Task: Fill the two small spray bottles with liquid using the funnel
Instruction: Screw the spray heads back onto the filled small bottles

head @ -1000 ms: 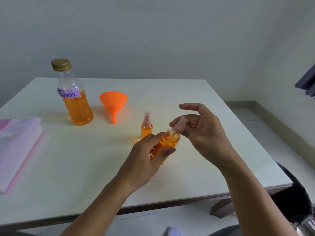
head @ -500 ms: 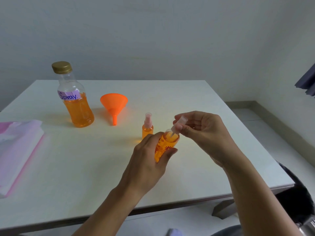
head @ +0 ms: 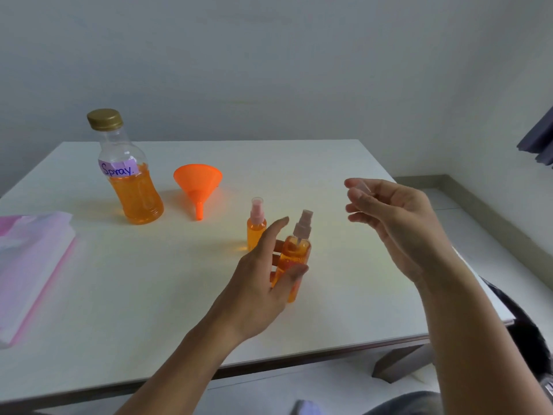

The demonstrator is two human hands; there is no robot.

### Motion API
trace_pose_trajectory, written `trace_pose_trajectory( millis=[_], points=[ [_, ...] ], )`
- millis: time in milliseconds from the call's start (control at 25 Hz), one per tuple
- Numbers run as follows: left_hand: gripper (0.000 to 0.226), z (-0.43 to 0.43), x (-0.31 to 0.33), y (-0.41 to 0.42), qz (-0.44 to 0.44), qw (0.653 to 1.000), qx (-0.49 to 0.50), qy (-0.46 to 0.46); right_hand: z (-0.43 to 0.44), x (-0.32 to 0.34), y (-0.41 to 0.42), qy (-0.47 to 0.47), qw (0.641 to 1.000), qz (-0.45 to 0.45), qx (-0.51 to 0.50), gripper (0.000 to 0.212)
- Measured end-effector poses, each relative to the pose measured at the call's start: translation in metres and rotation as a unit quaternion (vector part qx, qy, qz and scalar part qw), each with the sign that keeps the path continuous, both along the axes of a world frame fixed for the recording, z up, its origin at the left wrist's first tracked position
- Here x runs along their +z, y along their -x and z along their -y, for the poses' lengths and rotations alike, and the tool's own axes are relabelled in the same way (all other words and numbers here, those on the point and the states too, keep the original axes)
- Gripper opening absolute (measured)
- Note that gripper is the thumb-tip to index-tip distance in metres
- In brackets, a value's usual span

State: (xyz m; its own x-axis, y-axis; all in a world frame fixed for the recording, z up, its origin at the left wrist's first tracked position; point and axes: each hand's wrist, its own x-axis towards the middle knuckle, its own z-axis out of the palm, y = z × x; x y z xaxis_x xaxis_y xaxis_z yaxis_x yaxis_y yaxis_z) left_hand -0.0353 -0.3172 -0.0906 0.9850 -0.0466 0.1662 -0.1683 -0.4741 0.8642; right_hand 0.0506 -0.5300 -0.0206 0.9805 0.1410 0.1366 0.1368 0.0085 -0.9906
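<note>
My left hand [head: 257,283] grips a small spray bottle [head: 294,253] of orange liquid, tilted slightly, just above the white table [head: 149,295]. Its pink spray nozzle stands bare on top. To the right and higher, my right hand [head: 395,217] pinches a clear cap [head: 360,185] in its fingertips, apart from the bottle. A second small spray bottle [head: 256,229] with orange liquid and a capped pink nozzle stands upright just behind my left hand. The orange funnel [head: 197,181] lies on its side further back. Left of the funnel stands a large bottle [head: 134,187] labelled "Spray", half full, gold lid on.
A pink and white folded stack [head: 30,265] lies at the table's left edge. The table's right edge drops to the floor beside a wall with a skirting board [head: 493,211]. A dark object [head: 532,339] sits low at the right.
My right hand has pulled the clear cap off the held bottle and moved up and to the right. My left hand has lowered the bottle a little, and its nozzle now shows.
</note>
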Motion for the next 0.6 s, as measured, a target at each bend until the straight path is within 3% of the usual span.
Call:
trace_pose_trajectory(
  millis=[120,280,600],
  points=[
    [0.075,0.004,0.003,0.0,0.0,1.0,-0.015,0.02,0.011,-0.008,-0.006,0.057,0.997,-0.003,-0.055,0.01],
    [0.069,0.009,0.005,-0.003,0.035,0.998,-0.035,0.023,0.008,-0.028,-0.007,0.26,0.96,0.023,-0.099,0.014],
    [0.066,0.043,0.012,-0.016,0.108,0.993,-0.027,0.045,0.024,-0.037,-0.006,0.351,0.931,0.052,-0.09,0.018]
  ],
)
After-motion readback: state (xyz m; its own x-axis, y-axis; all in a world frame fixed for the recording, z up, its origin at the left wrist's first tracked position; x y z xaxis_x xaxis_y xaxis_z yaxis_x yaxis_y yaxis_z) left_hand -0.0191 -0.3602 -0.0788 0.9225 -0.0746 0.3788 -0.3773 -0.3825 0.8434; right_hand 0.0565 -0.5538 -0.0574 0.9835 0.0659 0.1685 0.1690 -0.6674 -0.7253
